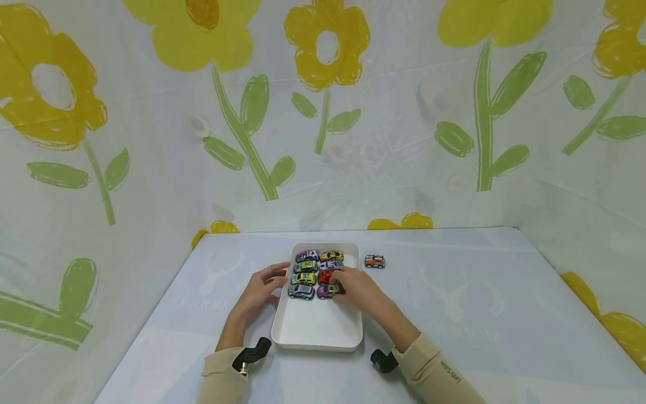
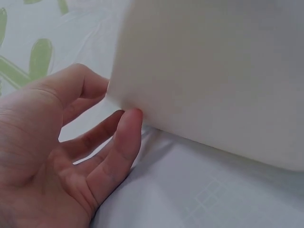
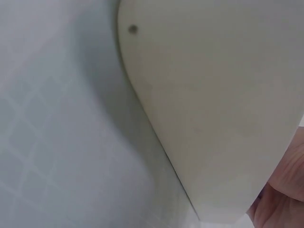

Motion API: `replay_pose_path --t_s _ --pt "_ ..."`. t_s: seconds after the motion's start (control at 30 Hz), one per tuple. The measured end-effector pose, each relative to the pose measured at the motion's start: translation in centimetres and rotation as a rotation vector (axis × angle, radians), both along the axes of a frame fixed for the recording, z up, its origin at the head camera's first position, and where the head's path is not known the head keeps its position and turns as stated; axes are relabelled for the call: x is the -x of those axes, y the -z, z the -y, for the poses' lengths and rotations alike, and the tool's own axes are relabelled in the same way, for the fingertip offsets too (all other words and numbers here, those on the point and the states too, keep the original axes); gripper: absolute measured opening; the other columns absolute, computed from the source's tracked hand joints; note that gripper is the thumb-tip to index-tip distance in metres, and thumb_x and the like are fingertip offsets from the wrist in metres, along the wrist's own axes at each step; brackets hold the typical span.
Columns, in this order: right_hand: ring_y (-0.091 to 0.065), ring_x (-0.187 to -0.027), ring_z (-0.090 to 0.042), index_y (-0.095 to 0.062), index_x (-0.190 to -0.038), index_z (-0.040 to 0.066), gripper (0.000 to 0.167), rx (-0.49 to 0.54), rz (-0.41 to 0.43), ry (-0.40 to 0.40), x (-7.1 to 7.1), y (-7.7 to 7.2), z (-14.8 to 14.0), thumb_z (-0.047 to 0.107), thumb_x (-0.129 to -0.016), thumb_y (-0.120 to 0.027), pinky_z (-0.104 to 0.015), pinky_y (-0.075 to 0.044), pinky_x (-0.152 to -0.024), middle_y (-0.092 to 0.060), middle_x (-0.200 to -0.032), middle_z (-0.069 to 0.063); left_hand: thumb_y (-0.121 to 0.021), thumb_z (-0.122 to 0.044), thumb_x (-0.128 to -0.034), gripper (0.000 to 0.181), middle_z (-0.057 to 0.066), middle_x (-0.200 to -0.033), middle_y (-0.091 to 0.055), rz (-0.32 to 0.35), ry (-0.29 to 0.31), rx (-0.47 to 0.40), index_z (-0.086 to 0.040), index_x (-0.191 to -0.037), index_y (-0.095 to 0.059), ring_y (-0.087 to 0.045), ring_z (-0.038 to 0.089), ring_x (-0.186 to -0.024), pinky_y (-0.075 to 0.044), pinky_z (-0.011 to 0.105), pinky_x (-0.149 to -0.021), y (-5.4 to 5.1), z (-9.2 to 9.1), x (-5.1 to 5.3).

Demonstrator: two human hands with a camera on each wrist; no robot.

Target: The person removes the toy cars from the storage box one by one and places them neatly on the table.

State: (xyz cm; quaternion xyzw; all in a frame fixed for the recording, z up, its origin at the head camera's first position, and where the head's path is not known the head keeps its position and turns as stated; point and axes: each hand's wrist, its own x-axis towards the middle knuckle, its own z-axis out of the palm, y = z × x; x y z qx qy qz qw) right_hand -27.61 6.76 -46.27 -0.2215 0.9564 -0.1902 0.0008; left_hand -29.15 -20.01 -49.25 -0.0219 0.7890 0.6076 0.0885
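A white tray point(image 1: 318, 331) holds several small toy cars in two columns at its far end. My right hand point(image 1: 360, 289) reaches over the tray's right side. Its thumb and fingers pinch a purple-and-green toy car point(image 1: 327, 290), nearest me in the right column. Just beyond it a red toy car point(image 1: 324, 276) is partly covered by the fingers. My left hand point(image 1: 259, 292) rests at the tray's left wall, fingertips touching it, fingers loosely bent, as the left wrist view also shows. In the right wrist view, the tray wall point(image 3: 213, 104) hides most of the right hand point(image 3: 285, 194).
An orange-and-white toy car point(image 1: 375, 261) stands on the table point(image 1: 454, 314) to the right of the tray. In the left column, a dark silver car point(image 1: 301, 292) is nearest me, with a yellow car point(image 1: 304, 279) beyond. A flower-printed curtain point(image 1: 353, 168) rises behind the table.
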Motion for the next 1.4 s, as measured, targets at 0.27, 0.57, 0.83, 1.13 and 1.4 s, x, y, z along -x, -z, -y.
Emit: replay_pose_path --t_s 0.27,0.57,0.83,1.13,1.4 --pt "-0.057 -0.089 -0.012 -0.07 -0.106 0.017 0.03 0.097 0.069 -0.042 0.3 -0.4 -0.6 0.021 -0.079 -0.081 -0.03 -0.053 -0.079 -0.065 -0.102 0.001 -0.067 -0.021 -0.0903 0.046 0.01 -0.141 -0.053 -0.001 0.035 -0.025 -0.027 -0.135 -0.058 -0.059 0.025 -0.115 -0.057 0.036 -0.071 0.0 0.2 -0.1" --pt "-0.055 -0.083 -0.01 -0.07 -0.109 0.016 0.029 0.176 0.048 -0.075 0.3 -2.3 -2.3 0.019 -0.082 -0.079 -0.025 -0.05 -0.071 -0.064 -0.096 0.001 -0.068 -0.021 -0.0897 0.049 0.012 -0.142 -0.052 -0.009 0.054 -0.007 -0.027 -0.137 -0.056 -0.059 0.028 -0.118 -0.058 0.036 -0.072 -0.3 0.0 0.1" --pt "-0.057 -0.077 -0.012 -0.07 -0.108 0.015 0.029 0.208 0.066 -0.005 1.0 -3.7 -4.8 0.017 -0.081 -0.08 -0.021 -0.053 -0.067 -0.065 -0.092 0.001 -0.068 -0.022 -0.0897 0.05 0.012 -0.143 -0.051 -0.002 0.057 0.01 -0.026 -0.138 -0.055 -0.058 0.03 -0.121 -0.058 0.035 -0.073 -0.3 0.0 -0.1" --pt "-0.06 -0.085 -0.017 -0.069 -0.109 0.011 0.03 0.223 0.063 0.021 2.0 -3.9 -7.8 0.017 -0.081 -0.079 -0.03 -0.055 -0.075 -0.067 -0.095 -0.003 -0.069 -0.022 -0.0896 0.05 0.012 -0.143 -0.051 -0.006 0.044 0.013 -0.026 -0.137 -0.055 -0.057 0.03 -0.121 -0.057 0.035 -0.072 0.0 0.1 0.0" --pt "-0.061 -0.084 -0.017 -0.069 -0.11 0.011 0.029 0.207 0.079 0.08 2.6 -3.4 -9.8 0.017 -0.082 -0.078 -0.032 -0.056 -0.077 -0.068 -0.097 -0.004 -0.068 -0.02 -0.0903 0.052 0.014 -0.145 -0.05 -0.015 0.041 0.003 -0.023 -0.14 -0.053 -0.057 0.03 -0.121 -0.058 0.036 -0.073 -0.3 -0.1 -0.3"
